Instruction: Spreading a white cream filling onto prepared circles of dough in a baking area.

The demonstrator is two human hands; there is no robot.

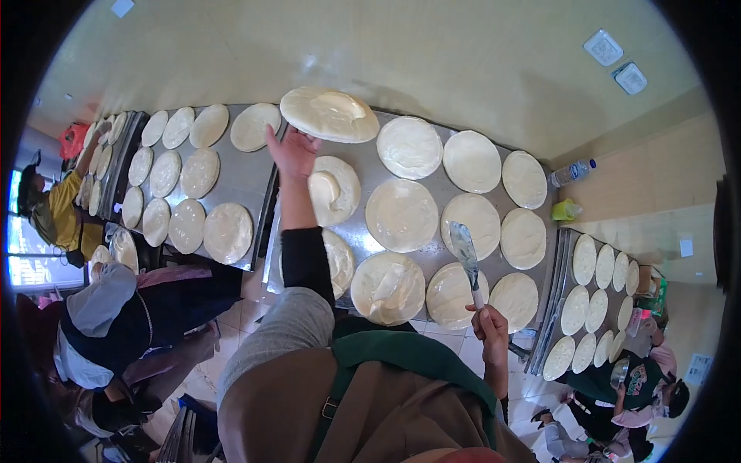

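My left hand (294, 153) is raised at the back of the metal table (405, 185). Its fingers pass under a round, pale flat cake (330, 116), which is tilted and lifted above the others. A swirl of cream lies on top, and the cake's edge hides my fingertips. In my right hand (491, 327), near the front edge, is a palette knife (468, 254) by its light handle. The blade is smeared with cream and points away from me over the cakes. Below my left hand, another round cake (336, 191) bears a thick cream dollop.
More coated cakes stand on the left metal table (237, 179) and right tray stack (567, 278). A water bottle (573, 172) and green cup (566, 209) are at the right wall. Co-workers stand left (110, 324) and right (642, 376). The wall (405, 52) rises behind.
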